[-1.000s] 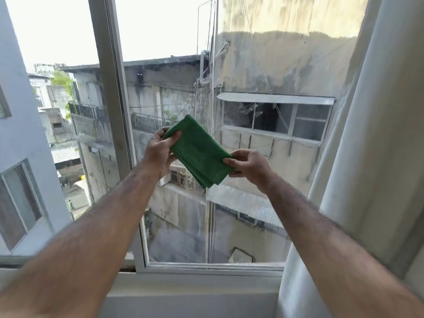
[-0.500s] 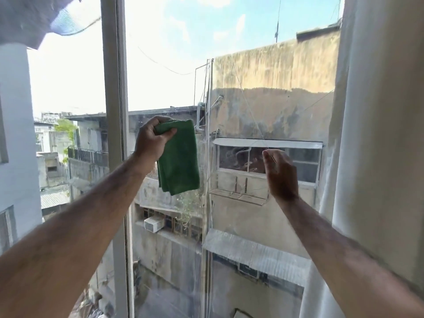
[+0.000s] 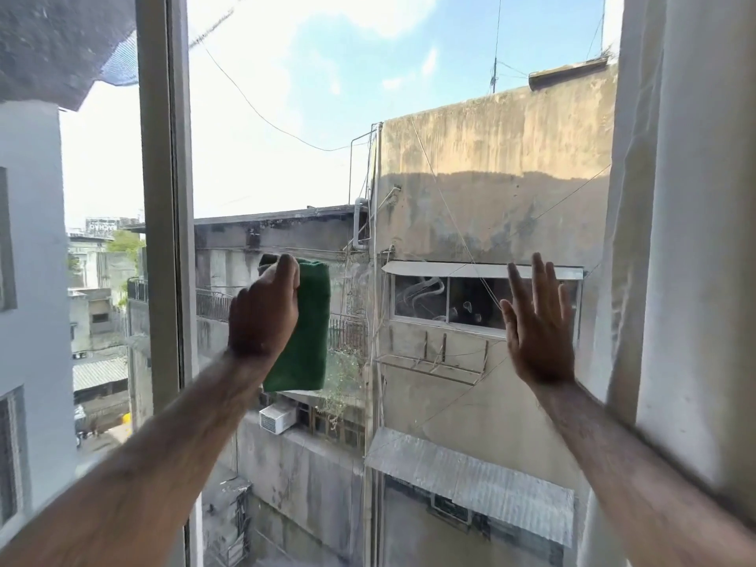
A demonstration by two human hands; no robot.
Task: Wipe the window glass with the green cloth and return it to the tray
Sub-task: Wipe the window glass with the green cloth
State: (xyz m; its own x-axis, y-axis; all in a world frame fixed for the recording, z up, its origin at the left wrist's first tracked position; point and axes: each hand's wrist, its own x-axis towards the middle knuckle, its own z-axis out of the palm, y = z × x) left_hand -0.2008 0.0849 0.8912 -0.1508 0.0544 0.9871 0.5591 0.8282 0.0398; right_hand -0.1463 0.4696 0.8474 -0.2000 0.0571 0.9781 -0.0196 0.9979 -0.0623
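Note:
My left hand point(image 3: 264, 317) grips the folded green cloth point(image 3: 307, 341) near its top and holds it flat against the window glass point(image 3: 409, 223), just right of the vertical frame. The cloth hangs down below my fist. My right hand point(image 3: 538, 325) is raised with fingers spread, palm toward the glass at the right side of the pane, holding nothing. Faint smear marks show on the glass between the two hands. The tray is out of view.
A grey vertical window frame point(image 3: 163, 198) stands left of the cloth. A pale curtain point(image 3: 691, 239) hangs along the right edge, close to my right forearm. Buildings and sky lie beyond the glass.
My right hand let go of the cloth and opened toward the glass. My left hand carried the cloth upright against the pane. The view tilted upward, so the sill dropped out of sight.

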